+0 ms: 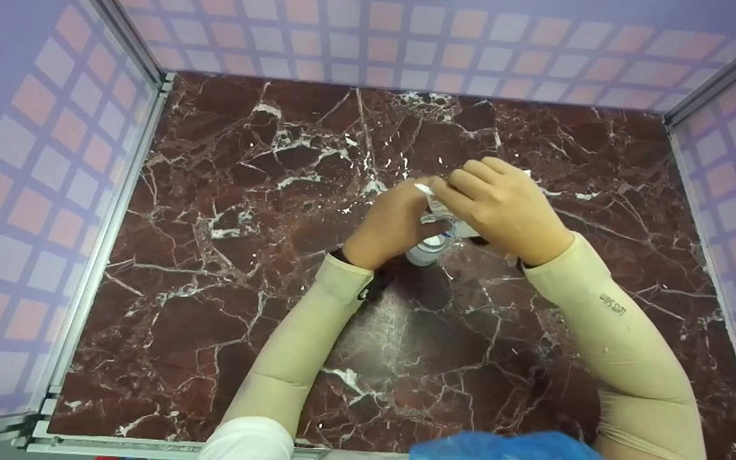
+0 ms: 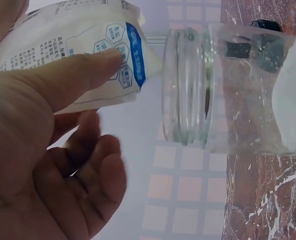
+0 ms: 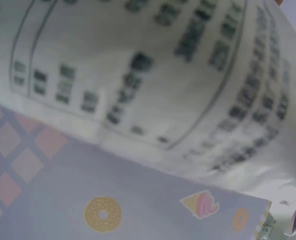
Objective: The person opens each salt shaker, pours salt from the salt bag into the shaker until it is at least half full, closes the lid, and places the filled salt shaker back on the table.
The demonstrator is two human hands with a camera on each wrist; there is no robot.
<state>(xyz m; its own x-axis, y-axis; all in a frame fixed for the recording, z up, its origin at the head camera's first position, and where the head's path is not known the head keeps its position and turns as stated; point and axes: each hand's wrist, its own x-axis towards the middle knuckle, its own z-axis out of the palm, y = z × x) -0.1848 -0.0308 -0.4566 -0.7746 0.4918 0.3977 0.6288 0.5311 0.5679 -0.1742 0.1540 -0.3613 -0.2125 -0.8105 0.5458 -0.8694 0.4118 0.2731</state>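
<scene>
A white plastic packet with printed text and a blue band is held tilted, its corner close to the mouth of a clear jar. White powder lies inside the jar, which stands upright on the table in the head view. My left hand pinches the packet near that corner, thumb on the printed face. My right hand grips the packet's other end, fingers curled over it. In the right wrist view the packet is close and blurred, with its holding fingers hidden.
White bits are scattered over the dark red marble-patterned tabletop, mostly beyond the hands. A small black object shows beyond the jar. Checked panels in metal frames enclose the back and sides.
</scene>
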